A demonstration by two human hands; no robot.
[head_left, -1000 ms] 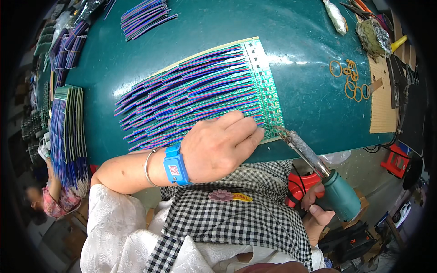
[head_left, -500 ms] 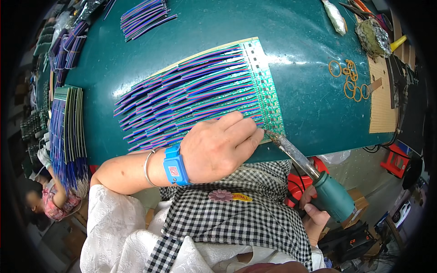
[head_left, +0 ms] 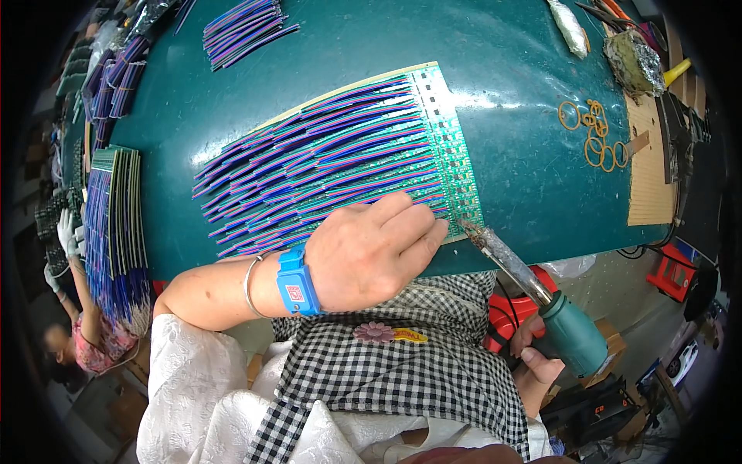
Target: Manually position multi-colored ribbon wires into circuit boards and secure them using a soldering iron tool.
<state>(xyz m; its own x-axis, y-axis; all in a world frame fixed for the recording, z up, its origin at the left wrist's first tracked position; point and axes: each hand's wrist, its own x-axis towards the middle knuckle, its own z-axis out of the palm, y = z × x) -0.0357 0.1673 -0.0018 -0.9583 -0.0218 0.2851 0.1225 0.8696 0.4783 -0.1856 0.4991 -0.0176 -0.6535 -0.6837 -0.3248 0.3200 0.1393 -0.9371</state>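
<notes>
My head cam, left of a fisheye pair (straight edges bow toward the rim), looks steeply down over my checked apron at my left hand, right hand and green table, close up.

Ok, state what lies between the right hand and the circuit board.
In the head view, the soldering iron stretches from the right hand toward the circuit board.

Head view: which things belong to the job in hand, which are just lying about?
In the job:
Green circuit panel
Multicoloured wires lying across it
Soldering iron in the right hand, tip close to the left hand
Wire pile at the far edge, probably spares

Apparently just lying about:
Orange rubber bands
Corrugated cardboard
Yellow handle
</notes>
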